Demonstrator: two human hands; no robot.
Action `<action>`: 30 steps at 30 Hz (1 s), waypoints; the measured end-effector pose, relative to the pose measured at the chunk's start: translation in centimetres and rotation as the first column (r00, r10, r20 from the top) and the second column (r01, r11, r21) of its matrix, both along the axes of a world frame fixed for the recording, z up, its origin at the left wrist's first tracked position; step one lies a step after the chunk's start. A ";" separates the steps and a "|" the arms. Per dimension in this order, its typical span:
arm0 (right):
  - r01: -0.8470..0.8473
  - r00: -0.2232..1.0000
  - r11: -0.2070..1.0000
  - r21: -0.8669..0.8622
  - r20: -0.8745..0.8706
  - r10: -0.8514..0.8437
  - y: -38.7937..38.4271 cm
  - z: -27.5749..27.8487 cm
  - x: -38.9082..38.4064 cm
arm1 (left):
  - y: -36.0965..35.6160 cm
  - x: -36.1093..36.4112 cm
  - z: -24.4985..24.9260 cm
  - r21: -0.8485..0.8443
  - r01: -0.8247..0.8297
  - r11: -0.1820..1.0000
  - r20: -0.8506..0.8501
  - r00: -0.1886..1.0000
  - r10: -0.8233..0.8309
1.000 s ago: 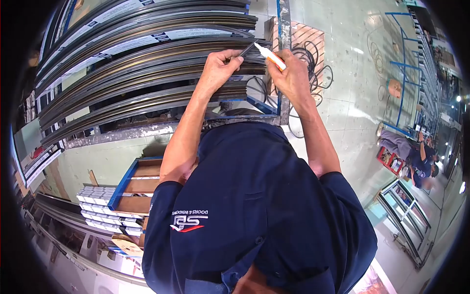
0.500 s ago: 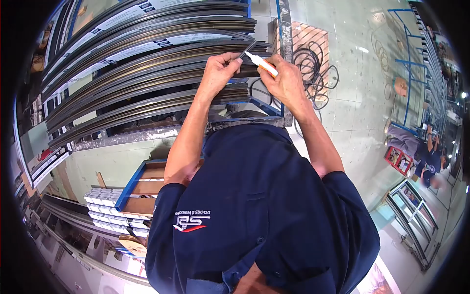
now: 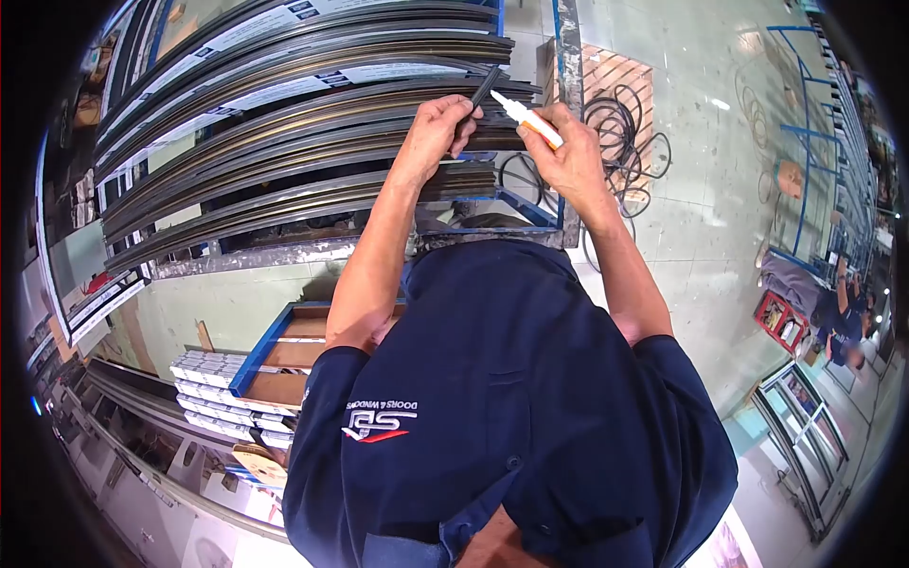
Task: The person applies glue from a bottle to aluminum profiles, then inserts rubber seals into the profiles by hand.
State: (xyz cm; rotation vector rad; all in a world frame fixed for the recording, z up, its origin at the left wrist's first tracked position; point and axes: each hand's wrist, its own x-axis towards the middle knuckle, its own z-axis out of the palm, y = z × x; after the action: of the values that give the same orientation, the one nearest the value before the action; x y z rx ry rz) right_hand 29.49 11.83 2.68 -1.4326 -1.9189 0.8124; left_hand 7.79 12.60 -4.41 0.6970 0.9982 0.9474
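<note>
A short black strip (image 3: 488,85), slim and matte like rubber, slants up out of the fingers of the left hand (image 3: 438,135). Beside it is a small white bottle (image 3: 530,121), smooth like plastic, with an orange patch on its body and a narrow tapering nozzle; the tip points at the strip, though whether the two touch cannot be told. Both are above the near right end of a bundle of long, ridged dark lengths (image 3: 312,118), some with brownish streaks, lying across a metal rack (image 3: 237,261) with scuffed, chipped paint. Past the rack, loose loops of thin black cord (image 3: 620,133) lie over a slatted wooden board (image 3: 611,68).

Both arms reach forward, hands close together. The left hand pinches the strip between thumb and curled fingers; the right hand (image 3: 574,156) is closed around the bottle, tilting its nozzle up and leftward.
</note>
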 end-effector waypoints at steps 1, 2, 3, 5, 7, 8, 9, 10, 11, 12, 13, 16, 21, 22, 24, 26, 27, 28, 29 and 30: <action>-0.002 1.000 1.000 -0.020 0.003 0.002 -0.1 0.1 -0.2 | 0.1 -0.1 0.0 -0.004 0.002 1.000 0.046 0.999 -0.002; -0.004 1.000 0.999 -0.041 0.006 0.004 -0.2 0.1 -0.3 | 0.1 -0.2 0.0 -0.005 0.007 1.000 0.045 0.999 -0.007; -0.011 1.000 1.000 -0.015 0.020 0.011 -0.1 0.0 -0.4 | 0.1 -0.2 0.0 -0.007 0.012 1.000 0.044 0.999 -0.012; -0.010 0.999 1.000 -0.016 0.040 0.011 -0.1 -0.1 -0.5 | 0.1 -0.1 0.1 -0.010 0.015 1.000 0.045 0.999 -0.015; -0.012 0.998 1.000 -0.008 0.059 0.013 -0.1 -0.2 -0.6 | 0.1 -0.1 0.0 -0.014 0.012 1.000 0.051 0.999 -0.012; -0.015 0.998 1.000 -0.001 0.068 0.015 0.0 -0.2 -0.6 | 0.1 -0.1 0.0 -0.014 0.012 1.000 0.049 0.999 -0.011; -0.019 0.997 1.000 0.006 0.078 0.018 0.0 -0.2 -0.6 | 0.1 0.0 0.1 -0.013 0.010 1.000 0.048 0.999 -0.010; -0.022 0.997 1.000 0.005 0.077 0.021 0.0 -0.2 -0.7 | 0.1 -0.1 0.1 -0.013 0.009 1.000 0.046 0.999 -0.008; -0.025 0.997 1.000 0.003 0.076 0.024 0.0 -0.1 -0.8 | 0.1 -0.1 0.1 -0.011 0.010 1.000 0.048 0.999 -0.010; -0.028 0.997 1.000 0.001 0.075 0.028 0.1 0.0 -0.8 | 0.1 -0.1 0.1 -0.010 0.013 1.000 0.050 0.999 -0.012; -0.030 0.996 1.000 0.000 0.080 0.030 0.1 -0.1 -0.8 | 0.1 -0.1 0.1 -0.008 0.015 1.000 0.052 0.999 -0.014; -0.031 0.996 1.000 0.002 0.087 0.030 0.1 -0.4 -0.8 | 0.1 -0.1 0.1 -0.001 0.017 1.000 0.053 0.998 -0.016; -0.022 0.997 0.999 0.028 0.073 0.020 0.3 -0.3 -0.9 | 0.1 -0.1 0.0 0.004 0.021 1.000 0.054 0.998 -0.021; -0.025 0.996 0.999 0.038 0.086 0.021 0.4 -0.3 -0.9 | 0.1 -0.2 -0.1 0.007 0.019 1.000 0.054 0.998 -0.020; -0.030 0.994 0.998 0.058 0.111 0.024 0.7 -0.4 -0.7 | 0.1 -0.2 -0.3 0.006 0.023 1.000 0.056 0.998 -0.024; -0.029 0.993 0.996 0.080 0.116 0.020 1.1 -0.6 -0.6 | 0.1 -0.3 -0.3 0.005 0.026 1.000 0.057 0.998 -0.026; -0.028 0.993 0.995 0.091 0.118 0.017 1.2 -0.7 -0.5 | 0.1 -0.3 -0.2 0.005 0.027 1.000 0.058 0.998 -0.027; -0.026 0.992 0.996 0.088 0.125 0.015 1.2 -0.7 -0.5 | 0.1 -0.3 -0.2 0.005 0.028 1.000 0.059 0.998 -0.028; -0.024 0.991 0.996 0.085 0.132 0.013 1.3 -0.5 -0.4 | 0.0 -0.3 -0.1 0.007 0.028 1.000 0.059 0.998 -0.029; -0.022 0.990 0.996 0.083 0.139 0.011 1.4 -0.4 -0.4 | 0.0 -0.3 -0.1 0.009 0.029 1.000 0.058 0.998 -0.029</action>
State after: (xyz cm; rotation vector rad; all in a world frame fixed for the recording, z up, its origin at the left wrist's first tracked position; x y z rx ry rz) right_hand 29.05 13.24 2.25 -1.4574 -2.0460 0.6460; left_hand 7.49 12.63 -4.51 0.6854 0.9314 0.9421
